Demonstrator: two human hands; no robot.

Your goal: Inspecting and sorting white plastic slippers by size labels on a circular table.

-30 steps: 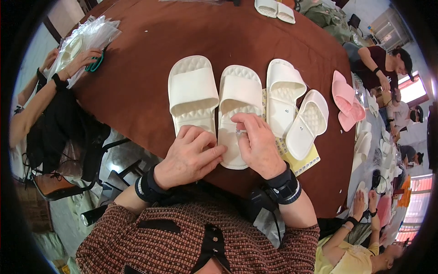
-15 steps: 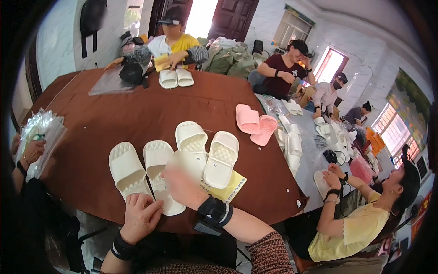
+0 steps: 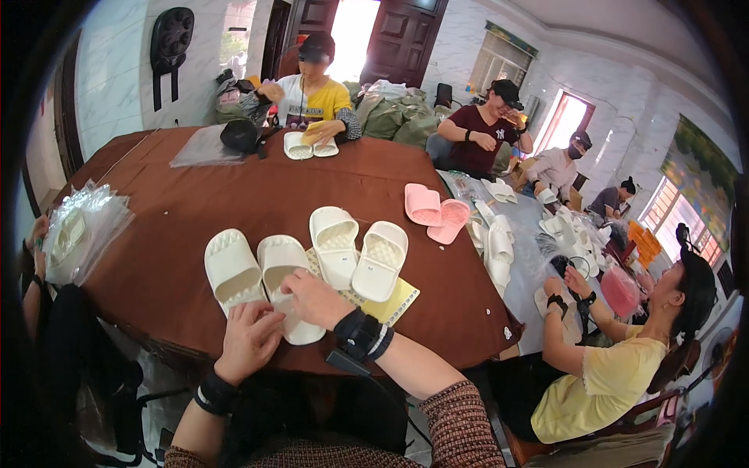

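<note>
In front of me two white slide slippers lie side by side, the left slipper [image 3: 232, 261] and the right slipper [image 3: 282, 257]. My left hand [image 3: 251, 337] bends its fingers over the heel area between them, gripping at the edge; it hides the left slipper's heel. Over the right slipper's footbed, my right hand [image 3: 314, 299] has its fingers pinched together, and what they hold, if anything, is hidden. A second white pair [image 3: 335, 253] stands just beyond, with small labels on its heels. Partly under that pair lies a yellow sticker sheet [image 3: 402, 300].
Pink slippers [image 3: 443, 214] lie farther right on the brown-covered table [image 3: 172, 265]. A plastic-bagged slipper [image 3: 74, 234] is held by a co-worker at left. Across the table a person [image 3: 320, 101] handles white slippers. Several people work at a grey table [image 3: 523, 242] with piled slippers.
My right hand has come back from beyond the right slipper onto its footbed. My left hand has shifted slightly right and up. The far co-worker has raised one hand.
</note>
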